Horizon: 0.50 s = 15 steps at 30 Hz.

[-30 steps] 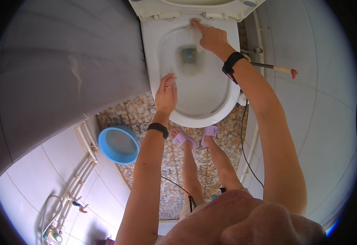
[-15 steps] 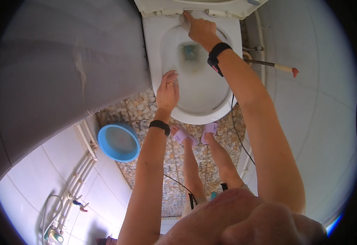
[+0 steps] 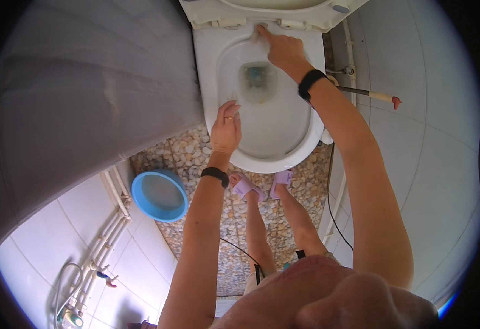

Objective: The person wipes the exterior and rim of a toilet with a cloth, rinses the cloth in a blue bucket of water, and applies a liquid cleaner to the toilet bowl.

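A white toilet bowl (image 3: pixel 212 71) fills the upper middle of the view, with water in its bottom. At the bowl's back rim, just below the seat hinges, my right hand (image 3: pixel 287 53) reaches in from the right. Its index finger presses a pale, wet-looking wad (image 3: pixel 256 36), perhaps tissue, against the rim; the other fingers are bent. My left hand (image 3: pixel 226 127) rests at the bowl's left rim, fingers loosely bent and close together. No held thing shows clearly in it, and its palm is hidden.
The raised seat and lid (image 3: pixel 284 15) stand behind the bowl. A blue basin (image 3: pixel 160 195) sits on the pebble floor (image 3: pixel 196 143). At left hangs a grey curtain (image 3: pixel 97 104). Pipes (image 3: pixel 111 225) run along the left wall; a stick with a pale end (image 3: pixel 380 96) juts out at right.
My right hand has moved slightly right and down along the back rim, with the pale wad under its finger. My left hand stays at the left rim.
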{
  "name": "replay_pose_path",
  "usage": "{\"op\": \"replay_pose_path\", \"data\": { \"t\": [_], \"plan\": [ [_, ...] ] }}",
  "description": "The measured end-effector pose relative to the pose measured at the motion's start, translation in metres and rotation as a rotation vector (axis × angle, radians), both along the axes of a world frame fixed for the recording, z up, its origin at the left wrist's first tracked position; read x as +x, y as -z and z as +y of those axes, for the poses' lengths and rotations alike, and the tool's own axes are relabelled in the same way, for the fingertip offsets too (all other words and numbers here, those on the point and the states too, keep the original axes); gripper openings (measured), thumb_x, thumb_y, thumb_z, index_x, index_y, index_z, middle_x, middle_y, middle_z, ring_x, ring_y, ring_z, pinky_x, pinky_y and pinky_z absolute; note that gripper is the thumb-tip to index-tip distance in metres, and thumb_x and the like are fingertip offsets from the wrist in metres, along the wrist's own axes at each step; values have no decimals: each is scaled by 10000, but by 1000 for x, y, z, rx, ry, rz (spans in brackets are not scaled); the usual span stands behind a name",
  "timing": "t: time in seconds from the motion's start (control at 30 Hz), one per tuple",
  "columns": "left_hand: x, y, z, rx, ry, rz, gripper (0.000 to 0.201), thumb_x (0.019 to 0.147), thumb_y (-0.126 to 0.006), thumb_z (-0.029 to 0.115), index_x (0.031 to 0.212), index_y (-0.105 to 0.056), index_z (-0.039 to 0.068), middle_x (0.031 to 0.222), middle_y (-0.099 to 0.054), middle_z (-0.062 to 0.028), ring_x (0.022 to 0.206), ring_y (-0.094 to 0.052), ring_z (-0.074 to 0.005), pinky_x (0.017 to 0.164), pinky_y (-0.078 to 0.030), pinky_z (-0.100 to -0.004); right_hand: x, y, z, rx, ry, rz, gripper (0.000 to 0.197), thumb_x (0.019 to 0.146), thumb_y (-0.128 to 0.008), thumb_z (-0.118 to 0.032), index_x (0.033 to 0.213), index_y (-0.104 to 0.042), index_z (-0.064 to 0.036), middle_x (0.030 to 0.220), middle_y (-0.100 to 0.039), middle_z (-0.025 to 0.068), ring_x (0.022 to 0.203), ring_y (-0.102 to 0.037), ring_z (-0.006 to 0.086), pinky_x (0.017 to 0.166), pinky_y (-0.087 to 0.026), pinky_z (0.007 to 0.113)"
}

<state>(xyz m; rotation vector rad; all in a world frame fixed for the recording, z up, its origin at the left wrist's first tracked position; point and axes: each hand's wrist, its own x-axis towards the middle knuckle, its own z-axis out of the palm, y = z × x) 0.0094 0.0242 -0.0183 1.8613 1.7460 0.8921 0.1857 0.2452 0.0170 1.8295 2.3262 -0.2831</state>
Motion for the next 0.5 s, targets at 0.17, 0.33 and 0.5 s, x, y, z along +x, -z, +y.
{"op": "replay_pose_path", "data": {
  "t": [0.17, 0.33, 0.5],
  "plan": [
    [3, 4, 4, 9, 4, -5, 274, 860, -577, 15, 1117, -524, 95, 1222, -552, -70, 974, -629, -316, 776, -550, -401, 7, 9, 8, 85, -5, 38, 768, 803, -541, -89, 1464, -331, -419, 884, -704, 136, 796, -696, 313, 688, -532, 415],
    [0, 1, 0, 5, -6, 3, 286, 852, -581, 6, 1118, -521, 94, 1218, -553, -70, 988, -626, -318, 782, -551, -398, 72, -14, -13, -81, 35, -73, 771, 815, -505, -93, 1482, -298, -418, 862, -696, 141, 776, -695, 312, 680, -530, 419],
    [3, 4, 3, 11, 2, 16, 311, 840, -584, -3, 1130, -527, 94, 1220, -553, -59, 1010, -621, -306, 796, -548, -385, 65, -13, -12, 2, 6, -127, 744, 817, -507, -96, 1481, -323, -376, 878, -700, 130, 782, -692, 308, 684, -529, 420]
  ]
}}
